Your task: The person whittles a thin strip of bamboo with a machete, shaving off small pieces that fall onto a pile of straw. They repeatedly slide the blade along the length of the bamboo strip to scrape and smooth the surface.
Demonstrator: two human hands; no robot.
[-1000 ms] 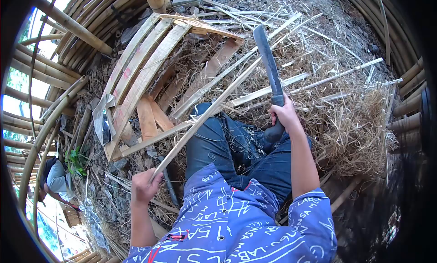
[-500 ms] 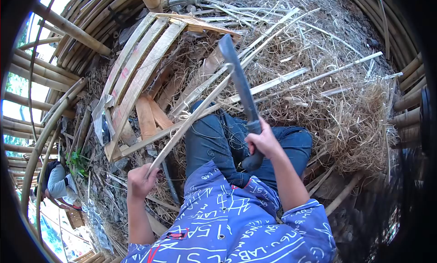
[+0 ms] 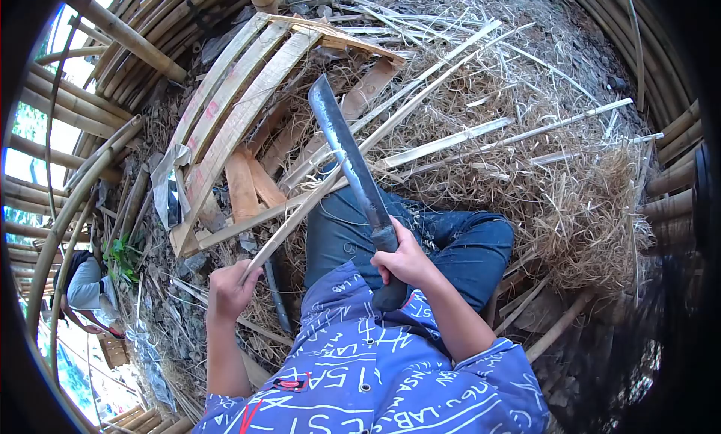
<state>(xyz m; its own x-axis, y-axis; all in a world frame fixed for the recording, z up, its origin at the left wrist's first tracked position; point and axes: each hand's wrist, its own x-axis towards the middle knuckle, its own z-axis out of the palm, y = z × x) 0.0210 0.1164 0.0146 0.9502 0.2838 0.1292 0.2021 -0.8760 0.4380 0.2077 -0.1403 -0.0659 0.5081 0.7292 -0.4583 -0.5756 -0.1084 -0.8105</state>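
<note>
My left hand (image 3: 231, 290) is closed round the near end of a long, pale bamboo strip (image 3: 289, 225). The strip slants up to the right across my left knee. In my right hand (image 3: 405, 255) is the dark handle of a machete (image 3: 347, 150), held over my lap. Its long blade points up and to the left, crossing over the strip. Thin curled shavings cling to the strip near my knee. A second dark, narrow blade-like tool (image 3: 279, 299) lies on the ground beside my left thigh.
A slatted wooden crate (image 3: 225, 122) stands ahead to the left. Shavings (image 3: 578, 216) are heaped at the right, with several loose strips (image 3: 451, 142) across them. Bamboo poles (image 3: 113, 47) line both sides. Another person (image 3: 88, 287) is bent over at the far left.
My right hand has moved left and toward my body, swinging the machete blade leftward over the bamboo strip. My left hand keeps its hold, nearly still.
</note>
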